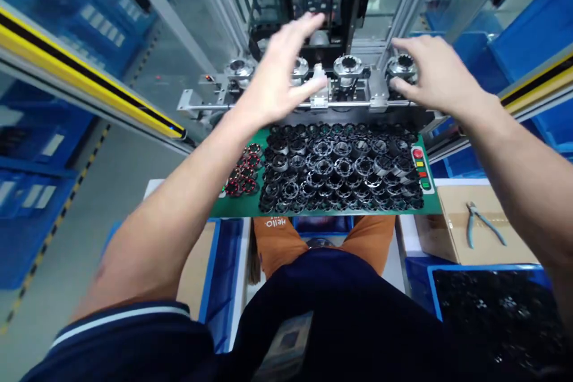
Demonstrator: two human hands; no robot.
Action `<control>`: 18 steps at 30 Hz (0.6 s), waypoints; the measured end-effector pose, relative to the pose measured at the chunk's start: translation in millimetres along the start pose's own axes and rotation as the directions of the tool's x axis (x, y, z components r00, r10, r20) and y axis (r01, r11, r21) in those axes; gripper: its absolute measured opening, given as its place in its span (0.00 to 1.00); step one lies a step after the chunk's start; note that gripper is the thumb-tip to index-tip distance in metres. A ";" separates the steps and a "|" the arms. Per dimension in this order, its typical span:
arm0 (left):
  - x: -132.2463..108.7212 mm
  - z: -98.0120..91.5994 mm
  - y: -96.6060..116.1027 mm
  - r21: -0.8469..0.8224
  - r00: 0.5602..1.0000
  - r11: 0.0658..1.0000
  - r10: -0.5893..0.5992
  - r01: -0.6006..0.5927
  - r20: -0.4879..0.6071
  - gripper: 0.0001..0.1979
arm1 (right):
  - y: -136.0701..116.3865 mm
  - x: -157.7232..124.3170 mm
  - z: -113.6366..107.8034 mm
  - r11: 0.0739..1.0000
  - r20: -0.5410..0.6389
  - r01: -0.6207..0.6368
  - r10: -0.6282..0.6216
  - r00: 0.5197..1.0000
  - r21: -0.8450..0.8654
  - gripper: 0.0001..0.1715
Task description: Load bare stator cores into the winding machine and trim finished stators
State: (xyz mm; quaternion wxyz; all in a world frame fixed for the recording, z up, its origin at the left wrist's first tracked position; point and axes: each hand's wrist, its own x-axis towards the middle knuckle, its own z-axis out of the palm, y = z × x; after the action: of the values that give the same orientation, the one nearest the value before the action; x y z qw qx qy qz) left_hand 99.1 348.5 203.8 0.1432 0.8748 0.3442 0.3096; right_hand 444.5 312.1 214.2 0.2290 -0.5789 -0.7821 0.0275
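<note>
My left hand [280, 74] is over the machine's row of metal fixtures, its fingers stretched out and the thumb apart, with nothing visible between them. It partly covers a round metal fixture [299, 67]. The thumb tip overlaps a small pale block [319, 74] in this view; whether they touch, I cannot tell. My right hand [436, 71] is beside the rightmost round fixture [401, 63], fingers and thumb spread on either side of its rim. Contact there is unclear. Between the hands stands another ringed fixture [348, 65], and one more fixture [239, 68] sits far left.
Many black ring-shaped parts [342, 167] cover the green worktop [237, 209], with red-and-black rings [246, 173] to their left. A button panel [422, 170] is at right. Pliers [483, 224] lie on a cardboard box [514, 248], behind a blue bin [436, 292] of black parts.
</note>
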 end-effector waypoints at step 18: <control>-187.8 18.0 19.8 0.152 0.976 0.972 -0.154 0.177 -0.155 0.07 | -228.3 -45.8 82.1 0.899 0.432 0.358 -0.226 0.873 -0.251 0.10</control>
State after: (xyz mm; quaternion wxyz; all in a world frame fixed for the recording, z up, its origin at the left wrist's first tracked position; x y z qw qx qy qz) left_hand 13.5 203.7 116.0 0.0707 0.8275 0.4498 0.3286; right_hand 218.9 213.3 196.2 -0.0288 -0.4643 -0.8849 -0.0211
